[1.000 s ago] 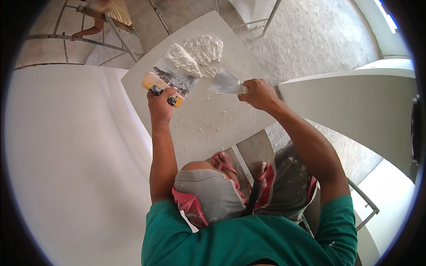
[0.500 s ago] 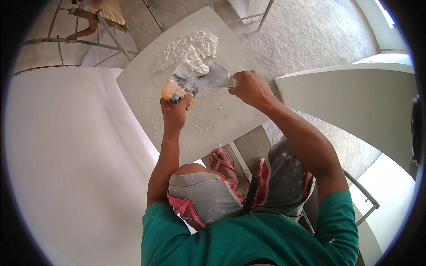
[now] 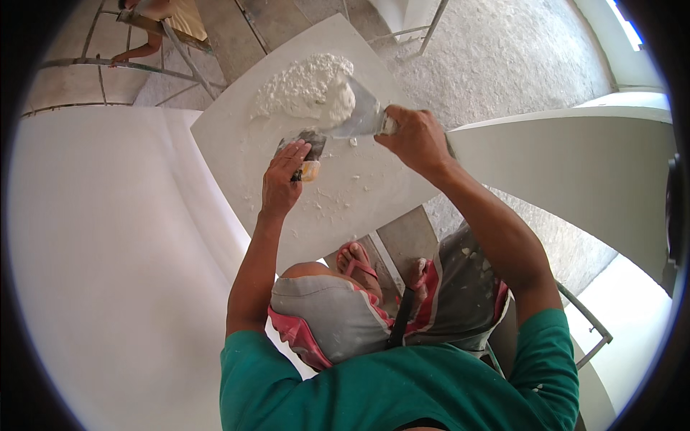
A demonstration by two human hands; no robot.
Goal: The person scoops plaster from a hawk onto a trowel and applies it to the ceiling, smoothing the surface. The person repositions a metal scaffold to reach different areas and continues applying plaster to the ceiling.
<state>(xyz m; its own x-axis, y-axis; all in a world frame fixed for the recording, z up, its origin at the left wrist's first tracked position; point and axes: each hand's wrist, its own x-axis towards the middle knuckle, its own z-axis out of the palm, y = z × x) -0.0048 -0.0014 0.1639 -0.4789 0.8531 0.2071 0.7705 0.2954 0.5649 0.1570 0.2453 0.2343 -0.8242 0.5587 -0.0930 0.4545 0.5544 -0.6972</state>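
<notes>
A pale, lumpy heap of putty lies on the far part of a smooth, light grey board. In my right hand is a wide putty knife with a metal blade, its edge against the near right side of the heap. My left hand has its fingers around a second putty knife, orange and black at the handle and smeared with putty. Its blade is tilted and partly hidden by my fingers, close to the other knife's lower corner. Crumbs of putty are scattered on the board nearer to me.
A large white curved surface borders the board on the left, and a grey curved panel stands at right. At the far left, another person's arm rests by metal scaffold bars. Planks lie below my feet.
My left putty knife has dropped toward me and turned, and the lump on its blade is gone from it. The right knife has turned up against the heap, with putty along its edge.
</notes>
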